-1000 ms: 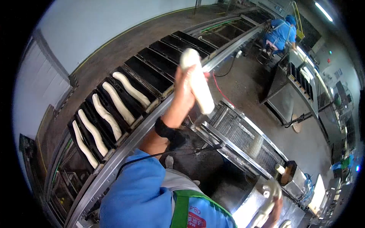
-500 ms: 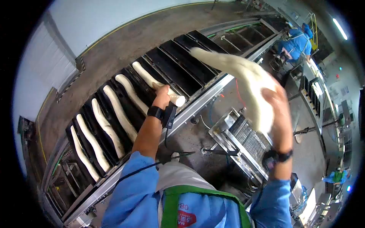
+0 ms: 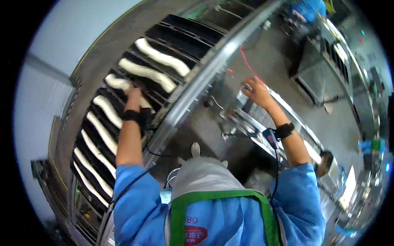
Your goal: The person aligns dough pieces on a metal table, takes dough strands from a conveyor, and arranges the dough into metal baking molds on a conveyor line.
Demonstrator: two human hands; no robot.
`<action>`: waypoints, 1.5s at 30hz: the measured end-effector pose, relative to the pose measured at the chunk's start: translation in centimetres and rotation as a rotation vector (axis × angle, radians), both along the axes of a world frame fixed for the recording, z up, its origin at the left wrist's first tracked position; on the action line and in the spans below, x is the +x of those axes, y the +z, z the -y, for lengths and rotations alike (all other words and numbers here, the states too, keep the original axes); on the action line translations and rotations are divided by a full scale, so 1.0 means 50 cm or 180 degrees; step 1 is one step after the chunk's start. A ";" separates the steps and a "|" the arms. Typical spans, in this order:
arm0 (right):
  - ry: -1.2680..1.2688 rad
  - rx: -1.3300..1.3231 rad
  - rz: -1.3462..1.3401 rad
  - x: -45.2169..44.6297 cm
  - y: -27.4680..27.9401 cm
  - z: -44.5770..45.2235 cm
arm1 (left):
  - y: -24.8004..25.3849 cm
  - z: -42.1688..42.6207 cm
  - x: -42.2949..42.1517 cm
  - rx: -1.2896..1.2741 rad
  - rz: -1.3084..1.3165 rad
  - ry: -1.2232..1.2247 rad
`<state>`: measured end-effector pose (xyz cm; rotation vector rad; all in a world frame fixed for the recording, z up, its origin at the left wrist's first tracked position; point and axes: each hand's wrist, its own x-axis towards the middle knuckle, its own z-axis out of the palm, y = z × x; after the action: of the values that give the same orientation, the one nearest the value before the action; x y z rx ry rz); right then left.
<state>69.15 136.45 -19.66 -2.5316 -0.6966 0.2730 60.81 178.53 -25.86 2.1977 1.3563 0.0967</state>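
Note:
Long pale dough strips lie side by side in black trays [image 3: 180,37] on the left. My left hand [image 3: 133,97] reaches down onto one wavy strip [image 3: 116,82], its fingers around the middle; the strip shows on both sides of the hand. Two strips lie beyond it, the farthest [image 3: 162,57] and the one beside it [image 3: 147,75]. Several more strips, such as a nearer one [image 3: 102,132], lie on the near side. My right hand [image 3: 256,91] is over the end of a metal mesh conveyor [image 3: 262,115], fingers bent and apart, with nothing visible in it.
A metal rail [image 3: 180,110] runs along the trays' right side. A person in blue [image 3: 305,9] is at the top right, near a steel table [image 3: 314,76] with more black trays. A red cable [image 3: 246,61] hangs behind my right hand. A metal box [image 3: 328,170] stands lower right.
The dough that my right hand carried is gone from it, and that hand is over the conveyor. Two more strips lie in the trays. My left hand has shifted left in view.

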 end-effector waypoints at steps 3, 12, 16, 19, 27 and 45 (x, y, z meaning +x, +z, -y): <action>-0.0802 0.0002 -0.0271 -0.142 -0.095 0.256 | 0.060 0.028 0.010 0.0671 -0.0219 0.0122; -0.4229 -0.1164 -0.0319 -0.763 -0.234 0.674 | 0.002 0.602 0.112 0.0105 0.2083 -0.4770; -0.5178 -0.1684 -0.0645 -1.019 -0.197 0.673 | -0.072 0.981 0.000 0.0339 0.1505 -0.5970; -0.5225 -0.1959 -0.0047 -1.171 -0.228 0.658 | -0.106 1.160 -0.018 0.0710 0.1827 -0.6253; -0.5111 -0.0212 -0.0258 -1.160 -0.300 0.715 | -0.139 1.284 0.064 -0.0176 0.0375 -0.6279; -0.1154 0.3838 -0.1148 -0.174 0.211 0.126 | 0.306 0.438 0.046 -0.3988 0.3612 -0.1521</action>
<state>60.46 130.14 -9.09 -1.3493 -0.1313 0.1082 63.10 156.63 -10.55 0.9552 0.0707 0.1977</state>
